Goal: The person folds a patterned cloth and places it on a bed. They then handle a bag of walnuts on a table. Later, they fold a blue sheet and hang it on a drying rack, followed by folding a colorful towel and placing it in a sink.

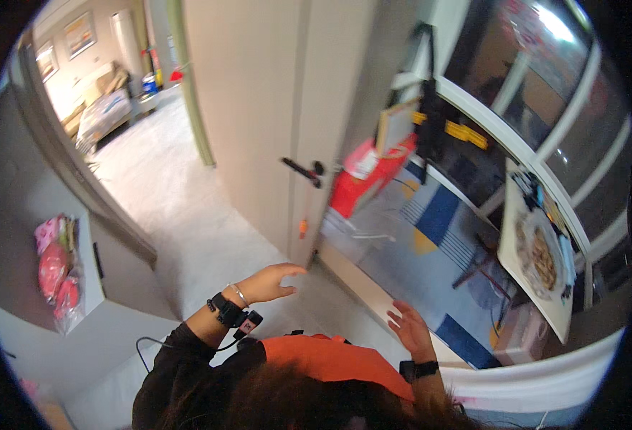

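My left hand (269,284) is held out in front of me, thumb apart from the fingers, with nothing in it. A silver bracelet and a black wrist device (227,312) with a cable sit on that arm. My right hand (410,324) is raised with its fingers spread and holds nothing. A black band (419,370) circles the right wrist. Beyond both hands a beige door (246,102) stands ajar, touched by neither. From its black lever handle (302,171) hangs an orange tag (303,229) on a string.
A doorway at the left shows a lit room with a bed (104,119). On a cabinet (79,360) lie plastic-wrapped red and pink items (57,269). Past a raised sill (356,282) are a patterned mat (429,215), a red bag (361,185) and a table (509,236) holding a bagged tray of food (543,258).
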Action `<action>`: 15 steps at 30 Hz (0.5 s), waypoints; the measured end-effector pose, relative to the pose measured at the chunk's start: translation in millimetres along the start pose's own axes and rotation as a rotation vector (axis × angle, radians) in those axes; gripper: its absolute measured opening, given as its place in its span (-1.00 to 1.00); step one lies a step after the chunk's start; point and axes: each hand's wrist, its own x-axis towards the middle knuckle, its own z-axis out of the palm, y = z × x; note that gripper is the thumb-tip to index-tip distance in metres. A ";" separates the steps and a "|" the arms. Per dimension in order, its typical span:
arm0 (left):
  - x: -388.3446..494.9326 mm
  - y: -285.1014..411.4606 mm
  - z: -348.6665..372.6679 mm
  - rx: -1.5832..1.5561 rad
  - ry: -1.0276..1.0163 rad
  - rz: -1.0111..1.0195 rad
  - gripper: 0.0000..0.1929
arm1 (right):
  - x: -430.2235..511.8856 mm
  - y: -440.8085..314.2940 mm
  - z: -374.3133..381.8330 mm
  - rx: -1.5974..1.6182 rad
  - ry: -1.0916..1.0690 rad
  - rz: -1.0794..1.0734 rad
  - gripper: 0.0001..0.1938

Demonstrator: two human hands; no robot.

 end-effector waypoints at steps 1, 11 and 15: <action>-40.5 -15.2 -24.9 -0.071 0.054 -0.185 -0.55 | 28.1 15.1 32.9 0.001 -0.143 0.071 -0.62; -305.9 -57.8 -124.8 -0.578 0.712 -0.618 -0.68 | 179.6 100.7 244.5 -0.360 -0.281 0.251 -0.63; -322.8 -82.4 -156.9 -0.556 0.876 -0.739 -0.76 | 247.1 112.2 315.1 -0.399 -0.436 0.314 -0.54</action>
